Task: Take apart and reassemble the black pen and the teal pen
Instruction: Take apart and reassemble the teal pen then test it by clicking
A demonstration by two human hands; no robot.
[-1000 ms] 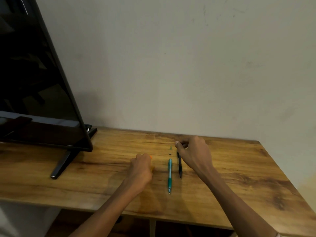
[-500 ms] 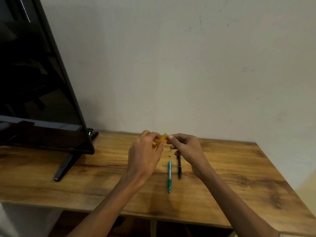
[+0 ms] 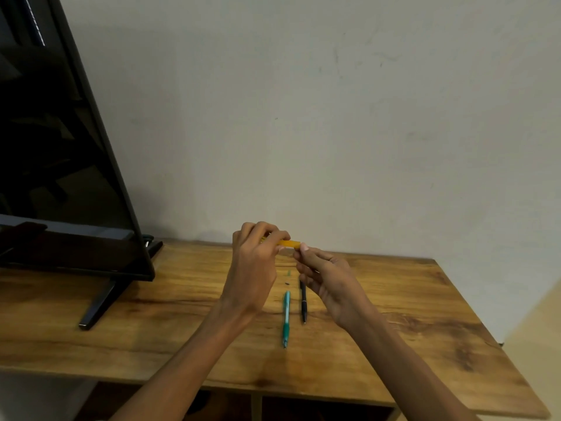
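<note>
The left hand [image 3: 255, 265] and right hand [image 3: 326, 276] pinch opposite ends of a yellow piece [image 3: 289, 243] above the desk [image 3: 425, 314]. Below lie the teal pen [image 3: 286, 319] and, just right, the black pen [image 3: 303, 302]. Tiny loose bits [image 3: 287, 278] could easily roll away if knocked.

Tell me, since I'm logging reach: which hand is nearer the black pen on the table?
Right. The right hand is raised directly over the black pen's far end, covering it, its grip on a yellow piece. The left hand is off to the pen's left, beyond the teal pen.
</note>
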